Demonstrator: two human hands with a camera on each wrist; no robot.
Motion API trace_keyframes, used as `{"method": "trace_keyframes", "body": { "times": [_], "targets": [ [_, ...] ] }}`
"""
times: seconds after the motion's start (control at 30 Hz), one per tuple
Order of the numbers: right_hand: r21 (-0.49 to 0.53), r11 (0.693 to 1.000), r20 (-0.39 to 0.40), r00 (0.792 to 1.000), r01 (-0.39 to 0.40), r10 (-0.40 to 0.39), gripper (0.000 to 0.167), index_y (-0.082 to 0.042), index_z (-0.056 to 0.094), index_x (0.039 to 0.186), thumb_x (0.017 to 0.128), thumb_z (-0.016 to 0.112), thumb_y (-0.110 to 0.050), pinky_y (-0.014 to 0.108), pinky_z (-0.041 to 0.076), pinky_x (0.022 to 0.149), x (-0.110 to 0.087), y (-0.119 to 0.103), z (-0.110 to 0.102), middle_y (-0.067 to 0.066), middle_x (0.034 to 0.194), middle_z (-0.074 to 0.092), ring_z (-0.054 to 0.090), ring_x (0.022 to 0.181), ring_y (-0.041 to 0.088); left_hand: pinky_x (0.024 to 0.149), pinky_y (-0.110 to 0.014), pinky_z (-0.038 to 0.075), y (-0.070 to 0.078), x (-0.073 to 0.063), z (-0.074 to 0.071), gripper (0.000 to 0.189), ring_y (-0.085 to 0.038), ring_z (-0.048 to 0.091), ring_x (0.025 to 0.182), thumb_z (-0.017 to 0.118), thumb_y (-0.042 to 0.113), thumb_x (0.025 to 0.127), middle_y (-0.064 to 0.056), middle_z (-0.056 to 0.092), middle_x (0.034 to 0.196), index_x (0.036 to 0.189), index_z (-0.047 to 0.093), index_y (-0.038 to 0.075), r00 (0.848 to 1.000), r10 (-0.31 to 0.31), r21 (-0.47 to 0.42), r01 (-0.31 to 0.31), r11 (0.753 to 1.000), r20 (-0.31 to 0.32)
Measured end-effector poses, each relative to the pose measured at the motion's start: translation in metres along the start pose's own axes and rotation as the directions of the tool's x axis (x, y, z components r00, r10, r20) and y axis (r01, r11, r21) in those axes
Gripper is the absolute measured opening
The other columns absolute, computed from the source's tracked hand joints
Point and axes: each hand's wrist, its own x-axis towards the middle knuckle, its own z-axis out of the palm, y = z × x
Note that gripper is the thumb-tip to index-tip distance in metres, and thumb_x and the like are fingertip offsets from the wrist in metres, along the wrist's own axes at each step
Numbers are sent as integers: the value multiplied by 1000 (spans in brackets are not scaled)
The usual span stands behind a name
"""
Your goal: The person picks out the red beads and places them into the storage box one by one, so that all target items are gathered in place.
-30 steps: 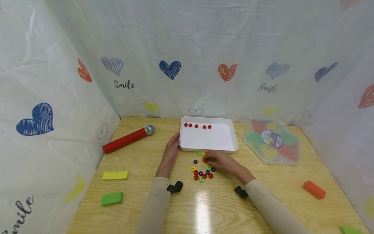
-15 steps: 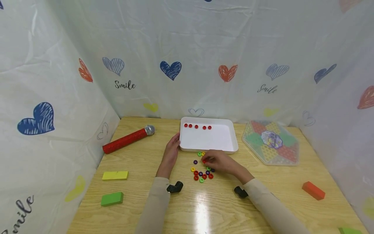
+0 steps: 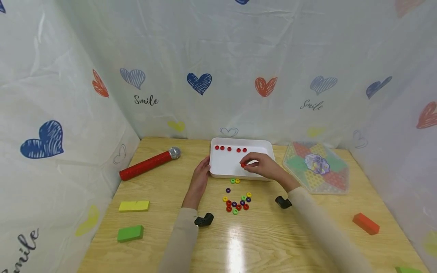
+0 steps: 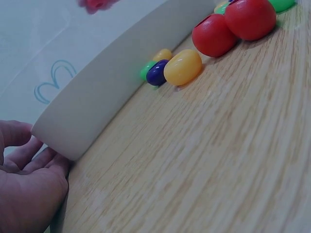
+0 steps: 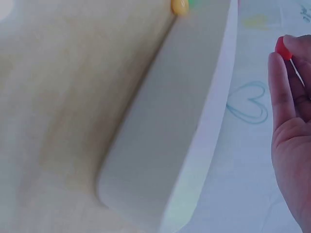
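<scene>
Its fingers nearly closed and pinching a red bead [image 5: 282, 49], the right hand [image 3: 264, 166] had apparently advanced a transfer, the white tray [image 3: 225, 165] now beneath them.

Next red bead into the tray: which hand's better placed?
Probably the right. The right hand already pinches a red bead above the tray, near the red row. The left hand touches the tray's left side, no bead visible in it.
</scene>
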Motion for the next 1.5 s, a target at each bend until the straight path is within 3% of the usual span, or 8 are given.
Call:
{"method": "trace_keyframes", "body": {
  "times": [0.3, 0.6, 1.0, 1.27, 1.5],
  "targets": [
    [-53, 998, 61, 998, -30, 33, 25, -11, 68, 114, 90, 69, -18, 36, 52, 94, 61, 18, -11, -4, 108, 66, 60, 100, 15, 119, -40, 21, -4, -1, -5, 47, -25, 28, 143, 37, 2, 100, -16, 32, 154, 147, 37, 3, 1000, 1, -15, -1, 1000, -7],
    [-132, 991, 120, 993, 7, 9, 26, -9, 68, 114, 89, 69, -9, 38, 52, 93, 102, 20, -6, -1, 108, 67, 59, 101, 17, 119, -40, 22, -3, 0, -3, 47, -27, 28, 143, 37, 2, 100, -17, 32, 154, 147, 37, 3, 1000, 21, 6, -21, 1000, 16],
    [-100, 994, 227, 974, 38, -15, 24, -11, 69, 114, 90, 68, -14, 35, 51, 95, 132, 44, 3, -3, 111, 68, 62, 106, 14, 119, -43, 20, -5, 1, -5, 47, -28, 26, 144, 36, 3, 101, -17, 30, 155, 148, 34, 3, 999, 8, 24, -9, 1000, 39],
    [-98, 995, 234, 972, 29, -5, 22, -11, 71, 110, 88, 70, -12, 34, 51, 94, 136, 47, 12, -4, 109, 69, 63, 102, 13, 118, -44, 22, -6, -2, -6, 47, -29, 29, 142, 37, 2, 101, -18, 33, 153, 147, 35, 2, 999, 20, 4, -20, 1000, 37],
    [-158, 984, 239, 970, 78, -38, 19, -13, 73, 105, 87, 71, -11, 29, 53, 87, 139, 54, 18, -2, 105, 70, 62, 93, 11, 118, -44, 21, -6, -1, -5, 47, -30, 28, 143, 37, 1, 100, -19, 31, 154, 147, 35, 1, 999, 22, -6, -21, 1000, 37]
  ]
}}
